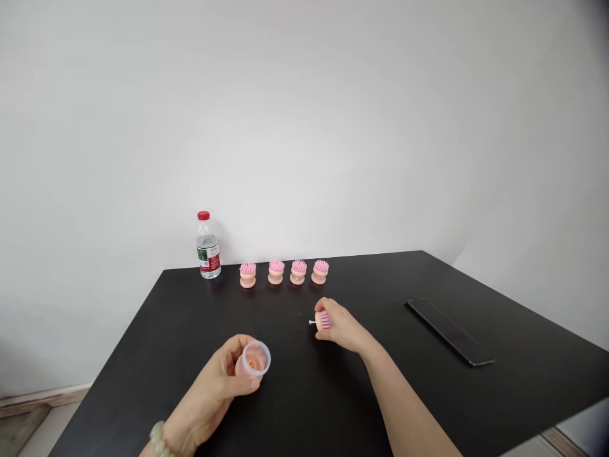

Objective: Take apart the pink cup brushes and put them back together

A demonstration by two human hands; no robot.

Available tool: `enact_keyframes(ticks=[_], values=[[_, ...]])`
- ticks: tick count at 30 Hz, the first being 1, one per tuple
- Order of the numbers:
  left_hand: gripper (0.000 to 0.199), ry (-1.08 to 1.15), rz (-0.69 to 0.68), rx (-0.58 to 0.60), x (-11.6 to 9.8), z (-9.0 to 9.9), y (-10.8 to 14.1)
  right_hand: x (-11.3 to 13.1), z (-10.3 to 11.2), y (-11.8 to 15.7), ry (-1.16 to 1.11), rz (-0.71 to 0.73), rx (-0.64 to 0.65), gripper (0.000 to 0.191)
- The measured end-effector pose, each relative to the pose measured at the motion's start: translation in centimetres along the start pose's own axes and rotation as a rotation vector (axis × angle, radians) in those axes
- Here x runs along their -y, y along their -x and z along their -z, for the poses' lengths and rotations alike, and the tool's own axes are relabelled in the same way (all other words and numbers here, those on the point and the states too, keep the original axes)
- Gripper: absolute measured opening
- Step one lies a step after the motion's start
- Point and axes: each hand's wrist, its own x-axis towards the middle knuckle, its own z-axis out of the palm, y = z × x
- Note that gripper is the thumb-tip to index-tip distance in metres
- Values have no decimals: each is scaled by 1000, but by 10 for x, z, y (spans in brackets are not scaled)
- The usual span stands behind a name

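My left hand (223, 379) is closed around a small translucent cup with a pink base (253, 360), its round opening tilted toward me. Between the fingers of my right hand (340, 325) is a pink brush head (323, 320), turned on its side. Its purple-pink bristles face my palm, and a thin pale stem sticks out to the left. The two parts are apart, both held above the black table. Part of the brush head is hidden by my fingers.
Several pink scrub brushes (275, 273) stand bristles up in a row near the wall. Left of them is a water bottle (208, 247) with a red cap. A flat black bar (450, 331) lies at the right on the black table (200, 317).
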Motion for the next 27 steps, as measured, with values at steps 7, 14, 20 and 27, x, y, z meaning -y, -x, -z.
enact_keyframes(ticks=[7,14,20,27], values=[[44,-35,-13,-14,12,2,-3,-10,5,-1,129,-26,71,46],[44,-40,-20,-18,12,-3,-2,1,9,8,187,47,61,77],[46,-88,-59,-28,13,-8,-2,33,-7,24,-81,419,-144,45],[39,-586,-171,-223,8,-14,-1,63,-58,42,-382,593,104,66]])
